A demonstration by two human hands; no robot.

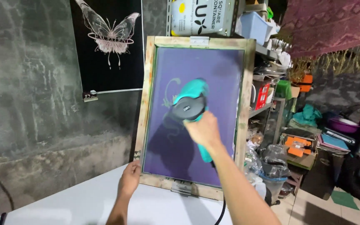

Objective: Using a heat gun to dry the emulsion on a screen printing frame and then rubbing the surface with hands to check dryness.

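We saw a wooden-framed printing screen [196,112] with purple mesh standing nearly upright, its bottom edge resting on a white table [76,204] and its top leaning slightly away from us. Our left hand [129,179] gripped the lower left corner of the frame, the fingers [135,166] curled closed around the wooden edge with the thumb side towards us. Our right hand [205,131] was wrapped shut around the handle of a teal and black hair dryer [190,106], whose nozzle was pressed close against the middle of the mesh; we could not tell whether it touched. A black cord [221,212] hung down from the handle, passing beside our right forearm. A faint greenish design showed on the mesh just left of the dryer. Behind the screen, to the left, a black poster with a pale butterfly [109,33] hung on a grey wall. To the right stood cluttered metal shelves [267,83].
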